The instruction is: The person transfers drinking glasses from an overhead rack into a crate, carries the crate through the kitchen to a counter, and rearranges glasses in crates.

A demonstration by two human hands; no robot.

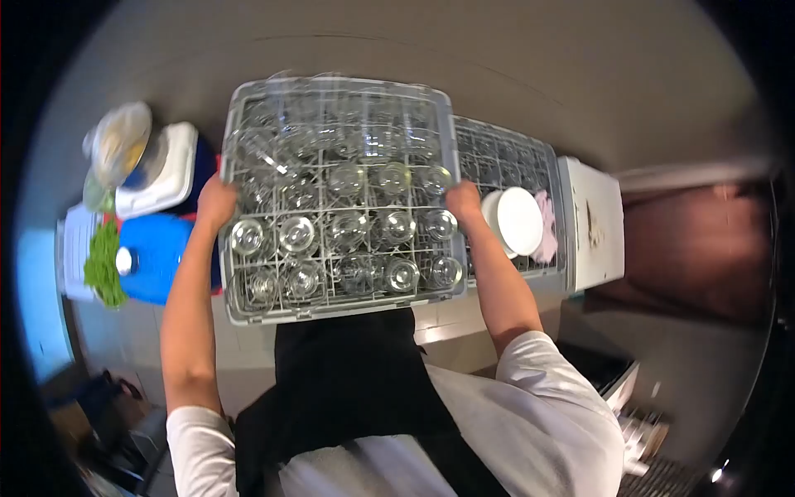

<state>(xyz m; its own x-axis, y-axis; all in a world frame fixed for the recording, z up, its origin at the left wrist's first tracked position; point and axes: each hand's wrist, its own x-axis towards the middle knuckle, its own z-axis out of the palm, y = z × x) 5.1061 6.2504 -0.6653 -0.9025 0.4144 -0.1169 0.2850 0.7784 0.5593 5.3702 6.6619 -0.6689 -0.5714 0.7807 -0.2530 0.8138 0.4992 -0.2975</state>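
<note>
1. The place looks like a commercial kitchen or dishwashing area, though the dark, blurred edges leave the exact kind uncertain.
2. A large rack (356, 314) holds rows of clear glasses (297, 234), far more than a household set.
3. A second rack (564, 236) carries white dishes (520, 221).
4. Leafy greens (104, 263) lie beside a blue container (157, 258).
5. The wearer has a black apron (344, 373).

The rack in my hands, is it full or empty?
Not empty: rows of clear glasses sit in the rack. Whether it is completely full, I cannot tell; its far part is blurred.
</note>
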